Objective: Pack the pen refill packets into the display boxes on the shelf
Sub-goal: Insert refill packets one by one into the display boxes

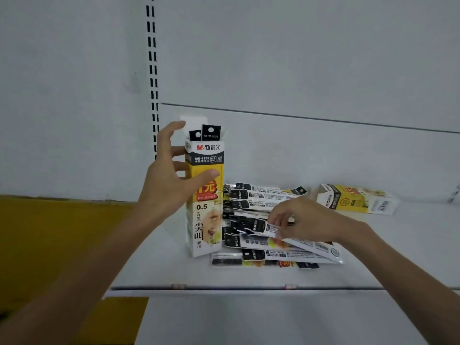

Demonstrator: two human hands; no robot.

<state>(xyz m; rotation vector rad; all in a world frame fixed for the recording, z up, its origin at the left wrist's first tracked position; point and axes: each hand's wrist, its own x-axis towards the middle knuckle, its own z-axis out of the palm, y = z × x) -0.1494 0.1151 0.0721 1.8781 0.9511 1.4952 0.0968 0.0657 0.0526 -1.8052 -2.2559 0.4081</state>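
Observation:
A tall yellow-and-white display box [206, 215] stands upright on the white shelf [249, 277]. Two black packet tops [211, 132] stick out of its open top. My left hand [171, 178] wraps the box's upper left side, thumb across the front. To the right of the box lies a loose pile of pen refill packets [261, 197]. My right hand [298, 220] reaches into the pile and pinches one packet [254, 226] by its white middle, just right of its black header.
A second display box [358, 199] lies on its side at the back right of the shelf. A slotted black upright [153, 70] runs up the grey back panel. A yellow surface [49, 232] shows at the left, below shelf level.

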